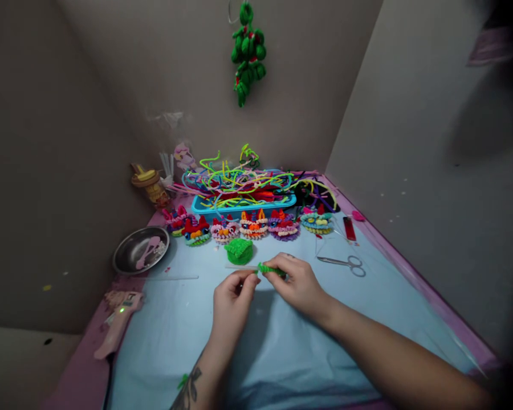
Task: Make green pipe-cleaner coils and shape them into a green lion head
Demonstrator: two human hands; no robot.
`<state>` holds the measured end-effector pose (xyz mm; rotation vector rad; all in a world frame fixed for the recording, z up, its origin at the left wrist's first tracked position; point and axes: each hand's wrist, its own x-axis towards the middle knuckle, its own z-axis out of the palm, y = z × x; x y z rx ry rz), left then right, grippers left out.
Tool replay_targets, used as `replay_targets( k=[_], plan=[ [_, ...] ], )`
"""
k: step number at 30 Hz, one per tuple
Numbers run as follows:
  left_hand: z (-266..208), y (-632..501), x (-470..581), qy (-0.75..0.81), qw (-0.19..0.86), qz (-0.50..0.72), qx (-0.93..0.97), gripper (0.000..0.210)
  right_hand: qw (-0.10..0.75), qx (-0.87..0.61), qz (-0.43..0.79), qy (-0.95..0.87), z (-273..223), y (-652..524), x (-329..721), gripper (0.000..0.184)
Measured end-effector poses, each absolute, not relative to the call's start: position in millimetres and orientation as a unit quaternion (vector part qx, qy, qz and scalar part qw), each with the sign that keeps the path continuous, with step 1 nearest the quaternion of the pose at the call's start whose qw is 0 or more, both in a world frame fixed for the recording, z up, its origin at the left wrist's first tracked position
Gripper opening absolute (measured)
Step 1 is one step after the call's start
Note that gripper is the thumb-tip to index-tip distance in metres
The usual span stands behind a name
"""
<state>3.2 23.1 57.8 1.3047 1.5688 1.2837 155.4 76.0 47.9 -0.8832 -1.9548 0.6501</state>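
A green pipe cleaner, wound in coils around a thin pale rod, is between my two hands over the middle of the table. My right hand is closed around the coiled part. Thumb and forefinger of my left hand pinch together at the coil's left end, where a bit of green shows; the exact grip is partly hidden. The rod's free end sticks out to the left, just beyond my left fingers. Right behind my hands sits a fuzzy green rounded piece, touched by neither.
Several colourful pipe-cleaner heads line up before a blue tray heaped with pipe cleaners. Scissors lie at right; a metal bowl, a second rod and a pink glue gun are at left.
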Motion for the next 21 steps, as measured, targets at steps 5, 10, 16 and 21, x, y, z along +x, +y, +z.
replay_targets(
  k=[5, 10, 16, 21],
  plan=[
    [57.0, 23.7, 7.9, 0.605, 0.349, 0.524, 0.487, 0.023, 0.441, -0.346, 0.151, -0.814, 45.4, 74.2, 155.5, 0.011],
    [55.7, 24.7, 11.5, 0.61, 0.344, 0.536, 0.47, 0.022, 0.433, -0.332, 0.075, -0.835, 44.8, 72.1, 155.3, 0.015],
    [57.4, 24.2, 9.4, 0.61, 0.315, 0.527, 0.5, 0.022, 0.471, -0.273, 0.201, -0.814, 45.9, 72.2, 153.4, 0.02],
    [57.5, 21.9, 8.6, 0.609, 0.29, 0.516, 0.528, 0.021, 0.461, -0.309, 0.298, -0.777, 53.7, 70.0, 152.9, 0.021]
  ],
)
